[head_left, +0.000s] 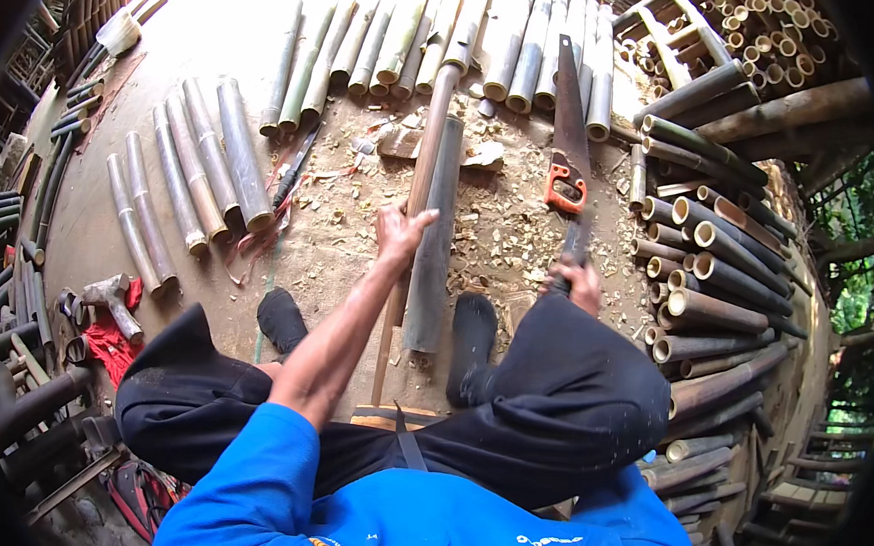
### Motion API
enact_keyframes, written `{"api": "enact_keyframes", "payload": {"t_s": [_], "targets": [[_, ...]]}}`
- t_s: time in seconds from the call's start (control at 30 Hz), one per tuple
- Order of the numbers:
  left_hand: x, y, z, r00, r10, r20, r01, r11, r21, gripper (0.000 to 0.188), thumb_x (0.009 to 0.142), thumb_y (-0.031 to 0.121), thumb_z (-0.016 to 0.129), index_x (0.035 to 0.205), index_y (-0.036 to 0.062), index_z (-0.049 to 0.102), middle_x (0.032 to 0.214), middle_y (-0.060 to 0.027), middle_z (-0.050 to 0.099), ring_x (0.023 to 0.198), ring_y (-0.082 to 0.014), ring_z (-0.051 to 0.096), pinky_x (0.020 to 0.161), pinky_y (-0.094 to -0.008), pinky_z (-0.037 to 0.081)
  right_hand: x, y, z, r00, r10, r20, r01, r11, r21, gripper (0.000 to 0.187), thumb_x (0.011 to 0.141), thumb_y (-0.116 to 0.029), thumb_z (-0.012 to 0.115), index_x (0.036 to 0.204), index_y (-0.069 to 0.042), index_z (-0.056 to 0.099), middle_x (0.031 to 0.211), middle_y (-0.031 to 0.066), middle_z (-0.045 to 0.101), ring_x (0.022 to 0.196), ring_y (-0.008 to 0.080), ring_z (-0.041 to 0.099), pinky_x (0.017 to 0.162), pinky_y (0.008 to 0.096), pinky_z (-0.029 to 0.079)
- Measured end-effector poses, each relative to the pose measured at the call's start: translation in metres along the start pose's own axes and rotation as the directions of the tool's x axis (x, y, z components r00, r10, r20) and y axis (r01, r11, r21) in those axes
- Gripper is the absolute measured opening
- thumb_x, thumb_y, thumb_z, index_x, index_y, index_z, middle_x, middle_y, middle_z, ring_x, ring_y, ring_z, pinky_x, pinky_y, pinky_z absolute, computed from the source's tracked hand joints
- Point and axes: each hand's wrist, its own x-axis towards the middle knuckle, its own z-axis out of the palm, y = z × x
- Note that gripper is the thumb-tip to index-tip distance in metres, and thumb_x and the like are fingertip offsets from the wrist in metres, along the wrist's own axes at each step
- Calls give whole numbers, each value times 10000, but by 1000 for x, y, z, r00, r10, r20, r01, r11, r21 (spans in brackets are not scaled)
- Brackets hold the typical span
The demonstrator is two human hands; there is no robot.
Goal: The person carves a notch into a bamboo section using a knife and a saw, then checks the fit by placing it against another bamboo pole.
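Observation:
My left hand (pixel 402 233) is closed round a long, thin brown pole (pixel 430 157), its thumb stretched over a thick grey bamboo tube (pixel 432 263) lying alongside. The pole runs from between my legs to the row of bamboo at the far side. The tube's far end lies by a short wooden block (pixel 405 143). Off to the right, above my knee, my right hand (pixel 582 287) grips the dark handle of a knife (pixel 576 243). Its blade is smeared by motion and points away from me. Just beyond it lies a handsaw (pixel 570 131) with an orange handle.
Wood chips (pixel 500 232) litter the ground. Bamboo tubes (pixel 371 49) lie in rows ahead and at left (pixel 194 158). Stacked bamboo (pixel 716 290) lines the right. A second long blade (pixel 296 169) lies left of the chips; a hammer-shaped wooden piece (pixel 115 303) rests on red cloth (pixel 117 349).

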Motion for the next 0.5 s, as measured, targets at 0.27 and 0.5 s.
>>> {"api": "enact_keyframes", "payload": {"t_s": [0.27, 0.5], "targets": [[-42, -15, 26, 999, -50, 5, 50, 992, -115, 495, 736, 314, 887, 1091, -13, 779, 943, -217, 782, 834, -311, 751, 793, -430, 582, 78, 77, 85, 999, -41, -4, 35, 894, -446, 362, 855, -278, 801, 1024, -21, 610, 845, 87, 662, 729, 189, 654, 659, 336, 538], [-43, -62, 4, 1000, -14, -10, 12, 986, -165, 441, 804, 185, 868, 1193, 9, 758, 998, -80, 784, 836, -127, 702, 749, -306, 569, 78, 114, 118, 982, 172, 82, -95, 815, -572, 878, 615, -508, 999, 1169, 72, 640, 1003, 173, 751, 848, 234, 732, 752, 376, 600]]}}
